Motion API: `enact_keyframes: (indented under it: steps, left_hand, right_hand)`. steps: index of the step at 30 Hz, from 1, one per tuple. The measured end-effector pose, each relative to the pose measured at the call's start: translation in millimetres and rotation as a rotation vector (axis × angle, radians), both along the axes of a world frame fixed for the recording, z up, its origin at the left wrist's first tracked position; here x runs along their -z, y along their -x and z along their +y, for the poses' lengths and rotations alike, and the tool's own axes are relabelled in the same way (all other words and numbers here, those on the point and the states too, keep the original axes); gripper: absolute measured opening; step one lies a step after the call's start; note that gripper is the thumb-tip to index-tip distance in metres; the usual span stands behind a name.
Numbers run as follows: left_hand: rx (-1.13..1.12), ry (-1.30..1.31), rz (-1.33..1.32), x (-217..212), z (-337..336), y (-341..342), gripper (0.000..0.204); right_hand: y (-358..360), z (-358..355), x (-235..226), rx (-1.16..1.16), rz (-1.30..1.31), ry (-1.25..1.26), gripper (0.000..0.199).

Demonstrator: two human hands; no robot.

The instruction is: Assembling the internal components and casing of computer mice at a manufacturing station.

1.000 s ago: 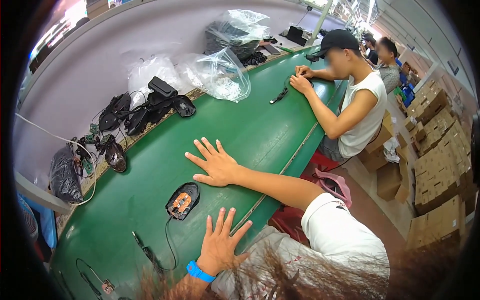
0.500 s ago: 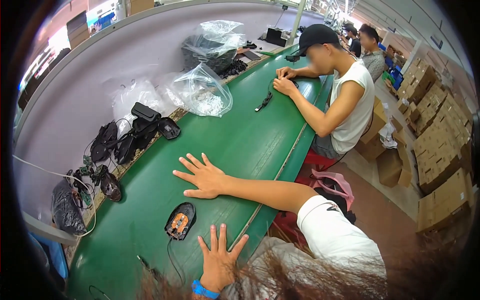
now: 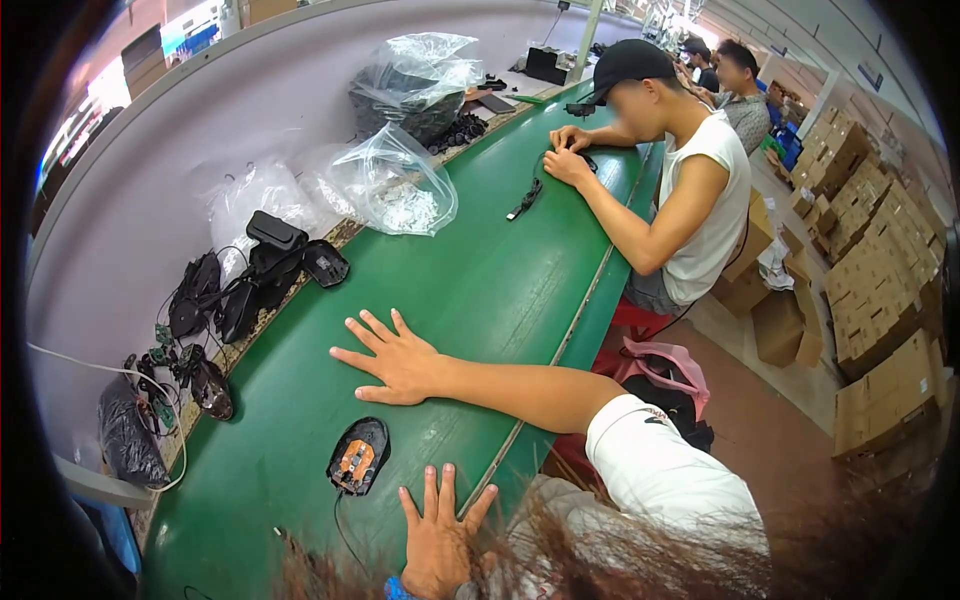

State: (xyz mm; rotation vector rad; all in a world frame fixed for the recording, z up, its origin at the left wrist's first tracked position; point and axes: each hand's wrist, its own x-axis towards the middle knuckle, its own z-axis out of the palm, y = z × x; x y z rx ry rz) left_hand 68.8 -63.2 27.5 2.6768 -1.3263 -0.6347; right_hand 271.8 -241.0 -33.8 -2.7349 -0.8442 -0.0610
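My right hand [image 3: 398, 366] lies flat on the green work surface [image 3: 450, 275], fingers spread and nothing in it. Nearer to me, my left hand [image 3: 438, 540] also rests palm down with fingers apart, a blue band [image 3: 398, 588] at its wrist. To the left of and between the hands sits an opened black computer mouse [image 3: 358, 457], its orange inside showing. The mouse's thin cable [image 3: 345, 525] runs toward me. Neither hand touches the mouse.
Along the left ledge lie black mouse parts [image 3: 275, 265], a dark shell [image 3: 210, 390], a black bag [image 3: 130, 435] and clear bags [image 3: 400, 190]. Beyond, a co-worker [image 3: 700, 190] in a cap handles a cable [image 3: 525, 200]. Cardboard boxes [image 3: 880, 310] stack at right.
The view has shifted slightly, so the mouse and both hands appear a little lower. Both hands stay flat and spread; nothing has been picked up.
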Motion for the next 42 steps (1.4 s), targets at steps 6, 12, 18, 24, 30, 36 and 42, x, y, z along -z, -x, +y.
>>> enact_keyframes:
  steps: [6,12,18,24,30,36,42]
  left_hand:
    - [-0.011,0.02,0.006,3.9,0.5,3.3,0.106]
    - [-0.014,0.035,-0.001,7.6,0.6,2.7,0.105]
    - [0.024,0.05,-0.089,17.4,4.2,5.2,0.105]
    - [0.02,0.065,0.009,8.9,3.4,1.9,0.104]
    - [-0.069,0.29,0.033,16.4,7.1,5.8,0.09]
    - [-0.074,0.342,0.053,18.5,11.6,-1.0,0.094]
    - [-0.071,0.395,0.062,20.1,14.5,1.0,0.099]
  right_hand:
    - [1.3,-2.6,-6.6,-0.025,0.039,0.044,0.072]
    - [1.1,-3.9,-4.4,-0.015,0.026,0.06,0.074]
    - [-1.5,-8.0,-7.2,-0.022,0.042,0.05,0.074]
    - [-1.9,-11.9,-5.7,-0.014,0.022,0.053,0.074]
    - [-3.2,-3.3,1.2,-0.056,0.01,0.011,0.075]
    - [-5.3,-12.8,-1.4,0.031,-0.085,0.138,0.075]
    - [-1.2,-9.5,-7.5,0.046,-0.034,0.135,0.071]
